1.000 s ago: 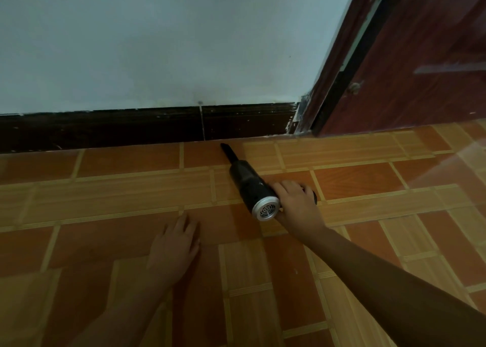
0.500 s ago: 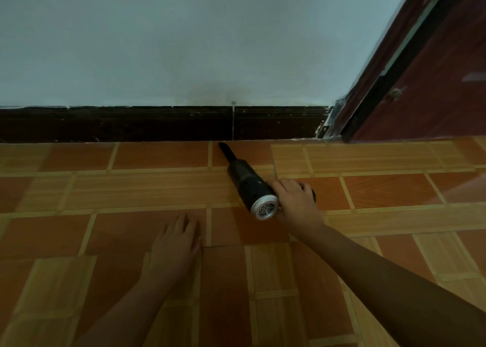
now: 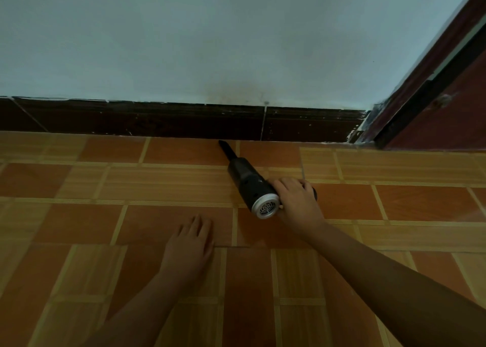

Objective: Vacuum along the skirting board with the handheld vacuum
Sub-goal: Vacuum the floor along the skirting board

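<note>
While right hand [image 3: 297, 202] grips it, cylindrical black vacuum [image 3: 248, 182] meets dark skirting board [image 3: 157, 120].

A pale blue-white wall [image 3: 210, 30] is filling the upper part of the view, with a faint brownish smudge [image 3: 236, 92] showing low on it. A tiled floor [image 3: 79, 215] is spreading across the lower part, its plain orange-brown squares alternating with lighter striped, wood-look panels edged in thin pale lines. At the right edge a dark red-brown door [image 3: 457, 120] is standing, with a dark red frame [image 3: 424, 65] running beside it. A small round fitting [image 3: 444, 99] is sitting on the door. Chipped whitish paint [image 3: 361, 131] is showing at the frame's foot.
</note>
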{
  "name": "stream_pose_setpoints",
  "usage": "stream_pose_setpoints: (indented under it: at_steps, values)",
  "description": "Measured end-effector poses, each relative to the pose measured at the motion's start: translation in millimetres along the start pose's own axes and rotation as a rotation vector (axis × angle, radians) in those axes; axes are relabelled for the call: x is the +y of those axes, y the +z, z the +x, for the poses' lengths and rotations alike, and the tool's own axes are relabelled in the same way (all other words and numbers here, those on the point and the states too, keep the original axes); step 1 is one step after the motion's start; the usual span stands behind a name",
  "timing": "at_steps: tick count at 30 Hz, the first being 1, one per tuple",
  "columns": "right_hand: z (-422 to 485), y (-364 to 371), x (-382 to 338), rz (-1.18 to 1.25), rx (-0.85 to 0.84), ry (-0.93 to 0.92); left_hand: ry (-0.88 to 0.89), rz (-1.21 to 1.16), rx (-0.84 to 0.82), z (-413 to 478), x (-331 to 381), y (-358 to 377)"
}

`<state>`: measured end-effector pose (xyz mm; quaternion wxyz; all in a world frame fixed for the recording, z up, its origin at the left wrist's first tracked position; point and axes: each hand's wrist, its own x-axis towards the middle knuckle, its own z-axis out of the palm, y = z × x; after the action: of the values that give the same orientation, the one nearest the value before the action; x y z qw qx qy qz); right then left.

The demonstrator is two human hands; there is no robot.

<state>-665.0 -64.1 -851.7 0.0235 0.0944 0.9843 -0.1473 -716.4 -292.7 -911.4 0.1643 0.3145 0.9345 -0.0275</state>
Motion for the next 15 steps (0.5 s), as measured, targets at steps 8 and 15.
stream_pose_setpoints:
  at_steps: [8, 15]
  values:
    - [13, 2, -11, 0.011, -0.03, -0.052, 0.082, 0.137, -0.003, 13, -10, -2]
    - [25, 7, -23, 0.0, -0.03, -0.081, 0.136, 0.184, 0.047, 16, -18, 2]
